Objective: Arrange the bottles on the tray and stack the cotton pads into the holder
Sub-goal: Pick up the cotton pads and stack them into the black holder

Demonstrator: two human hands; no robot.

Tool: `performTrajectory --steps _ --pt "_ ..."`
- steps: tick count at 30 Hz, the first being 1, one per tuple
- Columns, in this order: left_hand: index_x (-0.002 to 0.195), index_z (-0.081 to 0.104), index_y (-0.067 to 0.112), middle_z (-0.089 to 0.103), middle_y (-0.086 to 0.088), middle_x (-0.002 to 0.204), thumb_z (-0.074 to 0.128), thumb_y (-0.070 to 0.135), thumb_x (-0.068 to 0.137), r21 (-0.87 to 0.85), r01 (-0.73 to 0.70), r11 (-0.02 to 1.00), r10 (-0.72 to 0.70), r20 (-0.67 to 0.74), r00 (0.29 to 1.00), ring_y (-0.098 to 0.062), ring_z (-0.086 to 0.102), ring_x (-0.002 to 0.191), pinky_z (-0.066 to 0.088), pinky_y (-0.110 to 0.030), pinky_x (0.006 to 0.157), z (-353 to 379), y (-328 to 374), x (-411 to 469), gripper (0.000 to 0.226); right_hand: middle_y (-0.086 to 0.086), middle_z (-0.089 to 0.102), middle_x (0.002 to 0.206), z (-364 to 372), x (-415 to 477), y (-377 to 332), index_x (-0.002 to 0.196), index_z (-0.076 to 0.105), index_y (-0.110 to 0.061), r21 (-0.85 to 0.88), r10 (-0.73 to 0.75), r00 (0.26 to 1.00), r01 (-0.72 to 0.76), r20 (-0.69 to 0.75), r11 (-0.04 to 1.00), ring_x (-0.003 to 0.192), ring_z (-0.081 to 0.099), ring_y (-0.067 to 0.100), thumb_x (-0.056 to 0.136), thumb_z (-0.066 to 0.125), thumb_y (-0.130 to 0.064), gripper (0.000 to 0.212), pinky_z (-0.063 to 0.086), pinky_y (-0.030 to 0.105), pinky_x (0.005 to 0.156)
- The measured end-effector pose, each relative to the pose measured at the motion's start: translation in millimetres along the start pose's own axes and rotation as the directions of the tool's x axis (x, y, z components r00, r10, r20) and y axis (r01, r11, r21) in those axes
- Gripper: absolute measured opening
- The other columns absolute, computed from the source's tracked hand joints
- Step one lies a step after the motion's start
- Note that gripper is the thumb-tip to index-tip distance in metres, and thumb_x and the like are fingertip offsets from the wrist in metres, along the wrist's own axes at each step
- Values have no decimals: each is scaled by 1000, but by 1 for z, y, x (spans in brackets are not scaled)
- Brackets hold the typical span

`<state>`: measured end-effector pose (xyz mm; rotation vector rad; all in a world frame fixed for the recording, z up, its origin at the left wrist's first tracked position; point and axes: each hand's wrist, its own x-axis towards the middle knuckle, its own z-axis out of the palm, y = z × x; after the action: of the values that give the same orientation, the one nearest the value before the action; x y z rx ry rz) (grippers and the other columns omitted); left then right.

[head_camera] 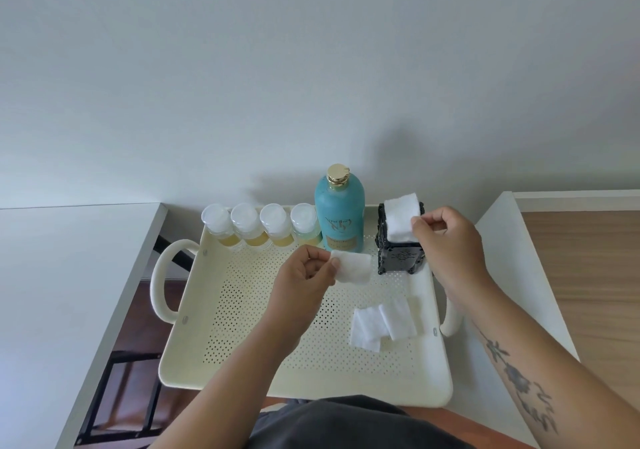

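A cream perforated tray (242,362) carries several small clear bottles (258,228) with white caps in a row along its far edge. To their right stands a tall teal bottle (339,214) with a gold cap. A black ornate holder (398,256) stands at the far right corner. My right hand (446,240) pinches a white cotton pad (400,218) that sits at the holder's open top. In front of the teal bottle, my left hand (304,275) pinches another cotton pad (353,268). Loose cotton pads (382,320) lie on the tray's right side.
The tray has loop handles, the left one (162,282) overhanging a gap beside a white surface (52,275). A white ledge (502,240) and a wood-toned top (588,275) lie to the right. A pale wall rises behind.
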<state>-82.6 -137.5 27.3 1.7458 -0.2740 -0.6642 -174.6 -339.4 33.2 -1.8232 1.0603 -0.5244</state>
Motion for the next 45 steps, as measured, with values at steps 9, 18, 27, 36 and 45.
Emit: performTrajectory --steps 9,18,27,36,45 --pt "89 66 22 76 5 77 68 27 91 -27 15 1000 -14 12 1000 -4 66 67 46 -9 57 8 1 2 5 3 61 110 -7 1 5 108 62 -16 -498 -495 865 464 78 733 103 50 31 86 63 -24 24 41 41 81" --pt "91 64 25 76 8 79 67 31 91 8 9 1000 -9 -5 1000 -2 66 67 46 -12 57 7 6 7 6 -6 71 103 -5 7 15 96 70 -20 -545 -542 748 657 384 521 113 58 20 94 47 -37 29 33 37 97" --pt "90 65 26 76 6 79 67 29 91 24 -4 1000 5 -24 1000 -2 67 67 47 -10 57 5 5 9 4 -11 66 90 -4 10 12 85 68 -22 -575 -508 725 684 466 449 98 59 15 93 43 -52 39 25 40 105" --pt "89 66 28 74 2 83 68 27 91 79 -19 997 22 -42 999 -16 69 78 56 -25 72 3 2 7 3 -2 68 112 -6 13 7 103 68 -14 -482 -621 658 746 426 460 108 60 20 94 55 -33 24 35 38 104" --pt "88 66 31 74 3 83 67 28 91 122 -27 992 30 -23 999 -20 69 83 57 -33 78 4 4 3 4 -9 67 108 -2 16 13 99 67 -22 -511 -474 683 730 555 454 107 59 10 95 25 -61 58 22 41 116"
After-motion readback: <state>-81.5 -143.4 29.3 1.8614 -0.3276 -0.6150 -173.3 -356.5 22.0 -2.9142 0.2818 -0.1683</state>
